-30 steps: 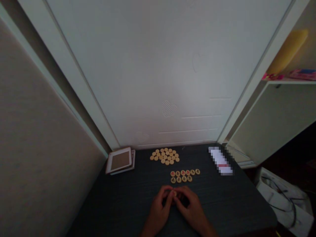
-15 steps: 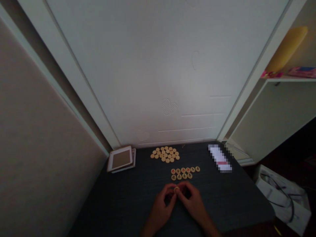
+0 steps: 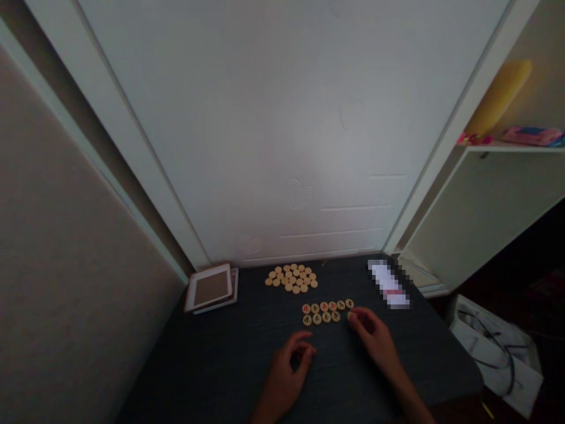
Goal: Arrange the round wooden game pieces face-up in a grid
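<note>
Two short rows of round wooden game pieces (image 3: 325, 312) with red and dark marks lie face up on the dark table (image 3: 220, 365). My right hand (image 3: 373, 337) reaches to the right end of the lower row, its fingertips pinched on one wooden piece (image 3: 351, 316) touching the table. My left hand (image 3: 289, 365) rests nearer me with fingers curled; what, if anything, is in them is hidden. A heap of blank-sided wooden pieces (image 3: 290, 278) lies farther back by the wall.
A white-framed flat box (image 3: 210, 288) sits at the table's back left corner. A blurred white object (image 3: 388, 284) lies at the back right. White wall panels rise behind. To the right are a shelf unit (image 3: 485, 206) and a bag with cables (image 3: 494, 353) on the floor.
My hands were together over one piece near the table's front. The right hand has moved up and right with the piece to the lower row's end; the left stayed back.
</note>
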`<act>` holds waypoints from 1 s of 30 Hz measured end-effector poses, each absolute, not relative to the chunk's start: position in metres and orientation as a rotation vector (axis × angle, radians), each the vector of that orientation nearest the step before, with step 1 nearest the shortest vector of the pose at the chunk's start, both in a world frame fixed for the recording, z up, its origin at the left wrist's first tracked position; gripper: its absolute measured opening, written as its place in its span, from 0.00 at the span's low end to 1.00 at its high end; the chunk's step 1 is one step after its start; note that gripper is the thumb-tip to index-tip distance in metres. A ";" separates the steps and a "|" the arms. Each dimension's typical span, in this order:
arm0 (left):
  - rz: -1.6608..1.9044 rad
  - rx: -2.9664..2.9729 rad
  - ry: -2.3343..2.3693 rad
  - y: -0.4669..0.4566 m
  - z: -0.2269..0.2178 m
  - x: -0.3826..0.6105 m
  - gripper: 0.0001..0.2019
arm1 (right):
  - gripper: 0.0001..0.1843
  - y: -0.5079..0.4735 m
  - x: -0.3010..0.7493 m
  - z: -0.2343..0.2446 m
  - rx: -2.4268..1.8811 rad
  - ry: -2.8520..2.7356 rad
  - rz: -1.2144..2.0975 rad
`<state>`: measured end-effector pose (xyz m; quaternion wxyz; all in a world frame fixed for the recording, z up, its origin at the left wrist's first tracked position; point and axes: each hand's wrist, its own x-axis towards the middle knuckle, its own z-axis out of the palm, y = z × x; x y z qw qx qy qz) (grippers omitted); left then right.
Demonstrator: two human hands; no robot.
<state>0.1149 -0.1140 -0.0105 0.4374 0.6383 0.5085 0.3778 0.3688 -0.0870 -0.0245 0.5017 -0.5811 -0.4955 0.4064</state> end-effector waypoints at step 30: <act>0.964 1.595 1.285 -0.112 -0.020 0.114 0.12 | 0.26 -0.080 0.378 -0.015 -1.337 -1.171 1.101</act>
